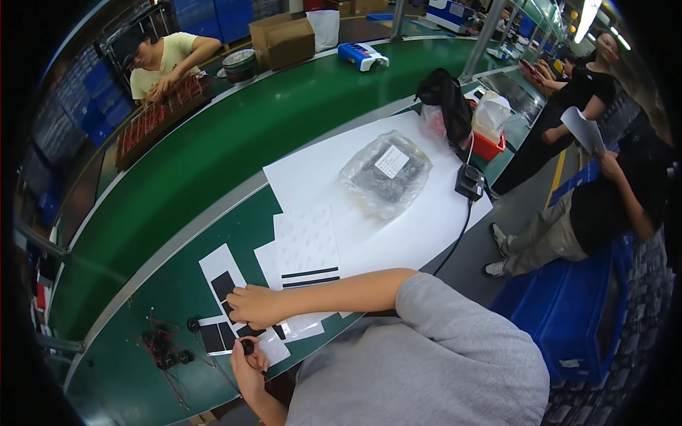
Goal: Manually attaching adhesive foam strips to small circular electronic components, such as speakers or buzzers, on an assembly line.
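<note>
My left hand is closed around a small round black part at the table's near edge. Thin wire seems to hang below it. Bent over a white sheet with black rectangular pads, my right hand has its fingertips drawn together at the pads. Whether a pad is between those fingers is hidden. Another pad sheet lies just left of the hands. Beside it rests a loose round black part. Farther left is a tangle of similar parts with dark red wires.
White paper covers the table's middle, with a bubble-wrapped pack on it. A black adapter with a cord and a red bin sit right. Beyond runs a green conveyor. People work across it and stand at right near blue crates.
</note>
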`<state>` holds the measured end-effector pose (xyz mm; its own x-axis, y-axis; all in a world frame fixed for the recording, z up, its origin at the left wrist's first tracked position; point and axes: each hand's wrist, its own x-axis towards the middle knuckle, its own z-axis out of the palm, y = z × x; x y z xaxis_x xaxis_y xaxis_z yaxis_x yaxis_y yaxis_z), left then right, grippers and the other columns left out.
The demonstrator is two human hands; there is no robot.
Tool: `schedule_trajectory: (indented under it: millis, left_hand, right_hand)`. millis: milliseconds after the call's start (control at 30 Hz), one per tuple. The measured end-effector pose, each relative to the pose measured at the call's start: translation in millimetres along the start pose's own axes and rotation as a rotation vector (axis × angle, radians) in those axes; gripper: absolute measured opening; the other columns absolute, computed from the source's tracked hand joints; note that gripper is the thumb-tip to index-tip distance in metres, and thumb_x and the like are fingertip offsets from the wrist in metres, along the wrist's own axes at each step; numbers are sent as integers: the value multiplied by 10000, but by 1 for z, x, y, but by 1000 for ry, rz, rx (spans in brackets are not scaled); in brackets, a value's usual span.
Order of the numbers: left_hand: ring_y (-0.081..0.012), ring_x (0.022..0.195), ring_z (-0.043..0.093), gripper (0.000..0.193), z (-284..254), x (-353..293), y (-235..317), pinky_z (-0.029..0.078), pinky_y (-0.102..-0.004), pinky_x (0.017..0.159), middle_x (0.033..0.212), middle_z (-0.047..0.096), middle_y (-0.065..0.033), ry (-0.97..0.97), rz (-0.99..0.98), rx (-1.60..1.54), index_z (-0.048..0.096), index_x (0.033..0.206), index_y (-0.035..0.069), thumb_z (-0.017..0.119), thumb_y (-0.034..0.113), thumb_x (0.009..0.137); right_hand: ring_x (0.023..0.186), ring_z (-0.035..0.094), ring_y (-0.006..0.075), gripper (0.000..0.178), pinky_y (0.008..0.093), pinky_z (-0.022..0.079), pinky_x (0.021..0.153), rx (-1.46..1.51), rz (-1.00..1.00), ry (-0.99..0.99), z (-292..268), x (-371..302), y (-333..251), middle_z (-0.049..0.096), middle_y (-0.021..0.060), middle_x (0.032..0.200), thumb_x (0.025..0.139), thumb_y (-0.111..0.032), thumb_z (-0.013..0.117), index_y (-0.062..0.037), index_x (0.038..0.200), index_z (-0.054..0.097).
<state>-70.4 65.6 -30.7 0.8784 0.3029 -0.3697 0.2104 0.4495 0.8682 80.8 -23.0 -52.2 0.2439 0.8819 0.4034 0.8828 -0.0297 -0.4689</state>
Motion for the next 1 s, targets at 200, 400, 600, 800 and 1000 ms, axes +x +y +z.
schedule_trajectory:
  millis: [200, 400, 600, 800, 1000]
  left_hand:
    - [-100, 429, 361, 328, -10, 1, -1, 296, -213, 364, 639, 398, -28, -135, 24, -73, 472, 889, -2, 364, 307, 881]
    - [-77, 494, 411, 190, -11, -11, -2, 301, -193, 409, 738, 485, -41, -17, 70, 147, 498, 979, -12, 475, 61, 805]
    - [-75, 589, 479, 235, 4, 5, 0, 382, -203, 509, 750, 507, -18, -132, 67, 196, 498, 992, -8, 556, -18, 765]
    - [-41, 569, 478, 299, 0, -4, 5, 376, -175, 501, 734, 496, -8, -141, 30, 176, 512, 995, 11, 621, -9, 718]
    - [-42, 579, 484, 333, -4, -6, 4, 380, -171, 515, 743, 491, -5, -161, 26, 157, 499, 1006, -6, 637, -6, 703]
  right_hand:
    - [807, 461, 247, 84, 338, 398, 613, 6, -25, 73, -1, -2, -1, 461, 79, 825, 601, -143, 576, -118, 680, 567]
    - [832, 502, 279, 179, 389, 450, 612, -22, 11, -127, 7, 9, -5, 505, 125, 844, 620, -203, 570, -93, 755, 610]
    - [784, 491, 277, 149, 365, 419, 612, -140, 1, -18, -7, -2, 7, 503, 104, 844, 626, -154, 605, -61, 727, 549]
    - [798, 453, 257, 124, 346, 369, 669, -32, 7, -11, -9, 0, -4, 459, 89, 861, 660, -72, 585, -58, 741, 492]
    - [789, 448, 274, 115, 356, 359, 680, 94, 129, -68, -9, 4, -7, 458, 97, 817, 707, -59, 562, -51, 771, 468]
